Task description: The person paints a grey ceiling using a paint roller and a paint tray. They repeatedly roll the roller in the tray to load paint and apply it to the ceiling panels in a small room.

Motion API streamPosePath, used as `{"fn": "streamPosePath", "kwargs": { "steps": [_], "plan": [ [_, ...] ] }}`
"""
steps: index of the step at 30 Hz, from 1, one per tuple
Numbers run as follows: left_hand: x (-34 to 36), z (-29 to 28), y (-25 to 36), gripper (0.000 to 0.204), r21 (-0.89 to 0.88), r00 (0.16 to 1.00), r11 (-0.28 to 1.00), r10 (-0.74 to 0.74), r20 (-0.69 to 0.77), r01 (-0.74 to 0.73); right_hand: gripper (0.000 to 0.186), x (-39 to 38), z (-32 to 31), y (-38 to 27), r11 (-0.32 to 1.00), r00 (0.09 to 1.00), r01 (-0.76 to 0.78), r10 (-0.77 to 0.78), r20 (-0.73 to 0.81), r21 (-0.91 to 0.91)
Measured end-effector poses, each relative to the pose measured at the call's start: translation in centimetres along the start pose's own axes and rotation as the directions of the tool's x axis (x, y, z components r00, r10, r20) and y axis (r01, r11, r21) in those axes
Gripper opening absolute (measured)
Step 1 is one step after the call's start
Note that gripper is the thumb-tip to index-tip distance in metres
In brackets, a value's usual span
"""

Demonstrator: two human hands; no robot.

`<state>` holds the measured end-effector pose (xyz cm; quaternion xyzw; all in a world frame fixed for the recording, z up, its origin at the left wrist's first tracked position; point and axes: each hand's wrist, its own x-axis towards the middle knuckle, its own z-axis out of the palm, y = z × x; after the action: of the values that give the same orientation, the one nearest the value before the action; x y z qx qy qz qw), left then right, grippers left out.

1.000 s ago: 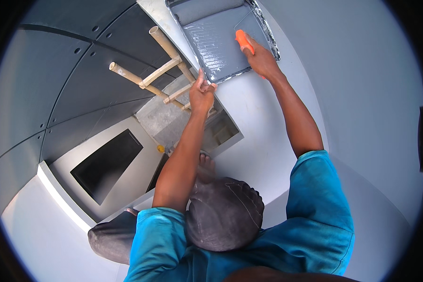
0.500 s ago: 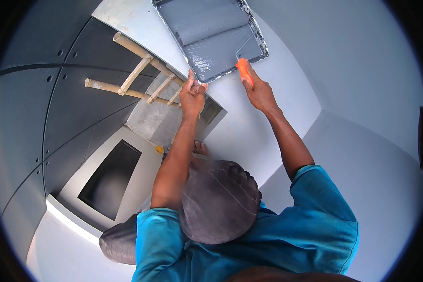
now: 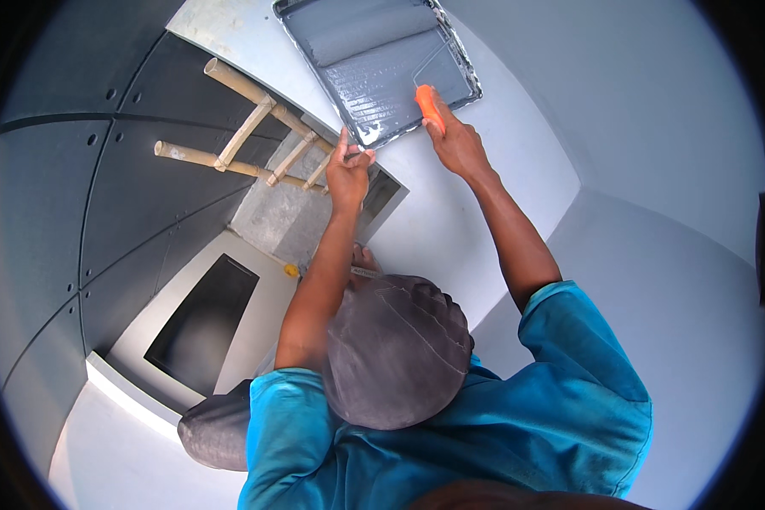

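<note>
A paint tray (image 3: 382, 81) with grey paint lies on the white ledge, at the top of the head view. My left hand (image 3: 348, 177) grips the tray's near left corner, thumb and fingers on its rim. In my right hand (image 3: 460, 146) is a paint roller by its orange handle (image 3: 428, 105), fingers wrapped round it. The roller's wire frame reaches over the tray's right part. Its grey-coated sleeve lies across the tray and is hard to tell from the paint. Wet paint glistens in the tray's near left part.
A bamboo ladder (image 3: 255, 136) leans at the left beside the ledge (image 3: 476, 200), above an opening down to a lower floor. Dark grey panels (image 3: 42, 195) line the left wall. A pale wall (image 3: 637, 110) rises at the right. My bent knee (image 3: 399, 348) is close below my arms.
My right hand has pushed the roller slightly away and to the left across the tray. My left hand stays on the tray's corner.
</note>
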<state>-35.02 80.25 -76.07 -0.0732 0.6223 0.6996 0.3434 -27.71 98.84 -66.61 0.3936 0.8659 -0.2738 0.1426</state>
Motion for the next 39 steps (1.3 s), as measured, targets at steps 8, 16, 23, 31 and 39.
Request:
{"fn": "streamPosePath", "kwargs": {
  "steps": [8, 16, 23, 31, 39],
  "plan": [
    [0.0, -0.3, 0.3, 0.067, 0.005, 0.999, 1.0, -0.026, -0.036, 0.026, 0.066, -7.4, 0.5, 4.5, 0.996, 0.994, -0.077, 0.074, 0.076, 0.038],
    [0.2, 0.1, 0.0, 0.064, 0.085, 0.999, 0.996, -0.016, -0.031, 0.019, 0.067, 0.3, -0.3, -0.3, 1.0, 1.0, 0.013, -0.013, -0.018, 0.003],
    [-0.5, -3.3, 2.1, 0.048, 0.238, 0.989, 0.967, -0.111, 0.093, 0.087, 0.069, -7.3, -0.7, 3.5, 0.997, 0.99, -0.076, 0.075, 0.12, 0.007],
    [-4.5, -18.6, 17.8, 0.033, 0.804, 0.994, 0.587, 0.019, 0.104, -0.096, 0.07, -3.4, -0.6, 2.7, 0.997, 0.999, 0.003, -0.006, 0.043, 0.08],
    [-15.7, -25.8, 31.2, 0.022, 0.903, 0.984, 0.429, 0.156, -0.083, 0.008, 0.066, -6.9, -3.7, 3.1, 0.977, 0.996, 0.078, -0.084, 0.02, 0.2]
  ]
}}
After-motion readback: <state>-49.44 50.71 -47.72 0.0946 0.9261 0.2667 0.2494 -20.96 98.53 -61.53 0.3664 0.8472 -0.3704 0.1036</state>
